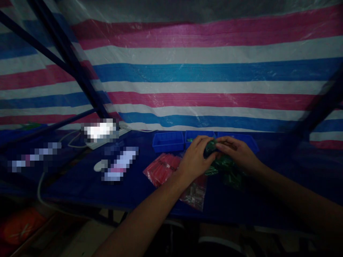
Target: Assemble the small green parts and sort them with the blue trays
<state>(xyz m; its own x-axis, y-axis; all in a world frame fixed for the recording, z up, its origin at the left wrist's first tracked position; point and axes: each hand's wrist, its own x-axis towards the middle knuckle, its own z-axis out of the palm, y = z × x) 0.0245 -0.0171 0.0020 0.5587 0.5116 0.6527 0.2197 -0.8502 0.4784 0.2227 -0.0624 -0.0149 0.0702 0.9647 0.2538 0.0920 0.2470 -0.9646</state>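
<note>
The fingers of the left hand (195, 157) curl around a dark green, crumpled plastic packet (210, 148), thumb on the near side. The fingertips of the right hand (242, 153) meet its right edge; whether they pinch it or merely touch it cannot be told. The packet thus lies between the two sets of fingers, above loose, glossy green plastic packets (226, 164).

Principal risk: film so smooth would probably slide if the left fingers relaxed before the right ones had a hold, and a dropped packet would be hard to pick out among its green neighbours in this dim light. Second risk: pulling from both sides could tear the film.

Left of the left fingers, a fan of flat red plastic packets (162, 167) lies close to the wrist; a sideways sweep could scatter it. Nearer the body, a clear plastic bag of small greyish pieces (195, 194) rests near the front edge of the dark blue tabletop (128, 198), where a dragging forearm might push it off. Just beyond the fingers, blue rectangular plastic trays (168, 145) could be knocked by an overlong reach.
</note>
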